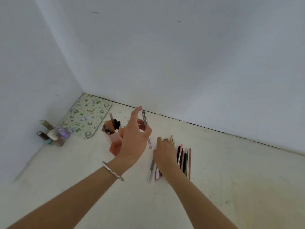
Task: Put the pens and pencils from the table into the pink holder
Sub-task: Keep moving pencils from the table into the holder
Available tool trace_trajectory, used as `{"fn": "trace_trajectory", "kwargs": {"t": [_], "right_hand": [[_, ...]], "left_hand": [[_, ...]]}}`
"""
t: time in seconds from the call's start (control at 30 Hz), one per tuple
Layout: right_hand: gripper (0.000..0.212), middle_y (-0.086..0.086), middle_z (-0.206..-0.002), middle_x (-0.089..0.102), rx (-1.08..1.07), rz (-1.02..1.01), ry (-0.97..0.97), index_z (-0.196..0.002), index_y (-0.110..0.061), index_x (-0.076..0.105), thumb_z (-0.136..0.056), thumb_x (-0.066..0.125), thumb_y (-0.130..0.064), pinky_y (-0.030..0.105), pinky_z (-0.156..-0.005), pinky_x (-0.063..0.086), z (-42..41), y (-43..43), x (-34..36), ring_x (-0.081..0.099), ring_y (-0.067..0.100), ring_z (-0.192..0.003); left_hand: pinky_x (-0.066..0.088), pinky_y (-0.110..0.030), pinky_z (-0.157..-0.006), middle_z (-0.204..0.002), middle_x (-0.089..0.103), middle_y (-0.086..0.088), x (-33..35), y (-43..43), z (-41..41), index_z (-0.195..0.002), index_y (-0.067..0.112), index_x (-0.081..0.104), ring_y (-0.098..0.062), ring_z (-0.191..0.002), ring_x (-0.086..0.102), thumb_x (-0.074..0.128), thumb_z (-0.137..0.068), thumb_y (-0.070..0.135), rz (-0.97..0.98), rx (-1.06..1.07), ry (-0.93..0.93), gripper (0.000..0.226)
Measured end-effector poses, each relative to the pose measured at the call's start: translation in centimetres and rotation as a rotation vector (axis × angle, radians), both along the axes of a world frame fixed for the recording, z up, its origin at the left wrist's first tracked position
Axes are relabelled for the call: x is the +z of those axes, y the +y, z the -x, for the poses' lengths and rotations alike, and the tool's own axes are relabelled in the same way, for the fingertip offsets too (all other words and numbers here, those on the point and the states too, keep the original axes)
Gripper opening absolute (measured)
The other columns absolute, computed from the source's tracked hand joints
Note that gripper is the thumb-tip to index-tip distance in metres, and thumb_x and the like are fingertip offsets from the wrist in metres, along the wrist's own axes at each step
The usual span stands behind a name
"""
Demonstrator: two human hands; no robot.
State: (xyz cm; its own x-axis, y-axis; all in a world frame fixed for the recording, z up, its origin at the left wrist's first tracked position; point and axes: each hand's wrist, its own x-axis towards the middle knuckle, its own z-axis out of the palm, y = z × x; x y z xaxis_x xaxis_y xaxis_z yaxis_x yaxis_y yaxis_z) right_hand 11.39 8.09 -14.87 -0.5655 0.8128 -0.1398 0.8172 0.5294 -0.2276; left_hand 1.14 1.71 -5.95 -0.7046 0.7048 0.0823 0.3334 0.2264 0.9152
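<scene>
Two walls meet in the corner behind your table (214,187), and the near and right parts of the table have lots of room. Your left hand (134,139) is up above the pink holder (115,142), pinching a silver pen (146,128) in its fingers. The holder sits near the corner and already has several pens standing in it. Your right hand (165,152) lies flat on the pile of pens and pencils (184,161); you cannot tell if it grips one. Little bottles (52,133) and a flowery board (85,116) fill the corner.
</scene>
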Motion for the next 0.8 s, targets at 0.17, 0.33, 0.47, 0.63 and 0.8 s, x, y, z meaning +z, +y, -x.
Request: {"fn": "trace_trajectory", "kwargs": {"t": [0.17,0.33,0.47,0.63,0.8], "right_hand": [[0.027,0.006,-0.086,0.061,-0.056,0.102,0.048,-0.118,-0.009,0.048,-0.092,0.045,-0.004,0.031,-0.065,0.047,0.7,-1.1,-0.4,0.056,0.023,-0.081],[0.027,0.001,-0.076,0.063,-0.254,0.059,0.577,-0.121,-0.012,0.052,-0.095,0.047,-0.011,0.026,-0.059,0.042,1.4,1.5,5.7,0.057,0.017,-0.065],[0.025,-0.008,-0.070,0.056,-0.292,-0.003,1.052,-0.120,-0.022,0.049,-0.096,0.052,-0.015,0.014,-0.056,0.045,2.6,2.2,12.0,0.054,0.002,-0.059],[0.023,-0.012,-0.079,0.062,-0.205,-0.004,1.313,-0.113,-0.029,0.048,-0.095,0.056,-0.016,0.009,-0.068,0.044,4.5,-0.2,14.7,0.060,0.002,-0.072],[0.028,-0.015,-0.088,0.064,-0.025,0.028,1.305,-0.112,-0.035,0.043,-0.096,0.058,-0.018,0.010,-0.075,0.047,8.1,-2.9,12.9,0.064,0.003,-0.081]], "left_hand": [[0.056,-0.020,-0.062,-0.084,0.057,0.005,2.3,-2.2,1.9,-0.136,0.028,0.047,-0.003,-0.065,0.058,0.062,-0.091,0.007,-0.131,0.046,-0.022,0.052],[0.050,-0.008,-0.067,-0.093,0.060,0.006,3.6,-4.1,7.3,-0.133,0.030,0.047,0.000,-0.082,0.061,0.061,-0.090,0.007,-0.354,0.262,0.136,0.050],[0.053,-0.014,-0.070,-0.102,0.060,-0.003,2.1,-4.6,10.1,-0.132,0.023,0.047,-0.008,-0.086,0.061,0.059,-0.090,0.005,-0.321,0.267,0.254,0.047],[0.051,-0.036,-0.087,-0.100,0.064,-0.002,-2.1,-5.2,10.5,-0.116,0.015,0.063,-0.016,-0.092,0.061,0.062,-0.089,0.006,-0.020,0.125,0.417,0.028],[0.040,-0.034,-0.097,-0.106,0.066,-0.001,-2.1,-7.0,10.5,-0.104,0.011,0.068,-0.022,-0.104,0.057,0.051,-0.088,0.002,-0.021,0.241,0.423,0.025]]}}
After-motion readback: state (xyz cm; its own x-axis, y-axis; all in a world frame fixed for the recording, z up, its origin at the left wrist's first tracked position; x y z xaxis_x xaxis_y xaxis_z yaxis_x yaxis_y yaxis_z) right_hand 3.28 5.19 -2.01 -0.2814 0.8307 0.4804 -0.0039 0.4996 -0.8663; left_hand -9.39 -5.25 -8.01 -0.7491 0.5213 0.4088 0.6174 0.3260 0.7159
